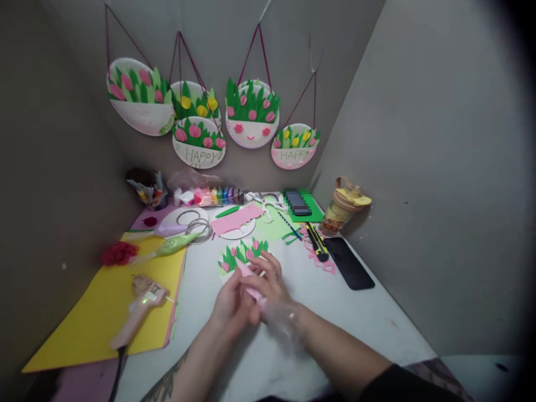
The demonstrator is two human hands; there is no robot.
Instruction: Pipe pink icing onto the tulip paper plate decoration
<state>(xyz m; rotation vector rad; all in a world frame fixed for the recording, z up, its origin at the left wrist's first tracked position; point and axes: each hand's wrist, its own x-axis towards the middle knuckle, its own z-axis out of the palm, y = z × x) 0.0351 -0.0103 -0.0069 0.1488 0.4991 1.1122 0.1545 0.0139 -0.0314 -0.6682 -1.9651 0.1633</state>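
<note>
Both hands are together near the middle of the white table, on a slim pink piping bag (252,287). Its pointed tip angles up and left, and clear plastic (281,321) trails from its other end over my right wrist. My left hand (234,301) is closed around the bag from below. From above, my right hand (270,282) presses its fingers along the bag. Just beyond the hands lies a paper-plate basket (228,273) with green paper leaves and pink paper tulips; its lower part is hidden behind them.
A pink glue gun (140,318) rests on yellow card (90,312) at the left, beside a green piping bag (178,243). To the right lie a box cutter (317,242), a black phone (349,263) and a lidded cup (341,209). Finished plate baskets (253,131) hang on the wall.
</note>
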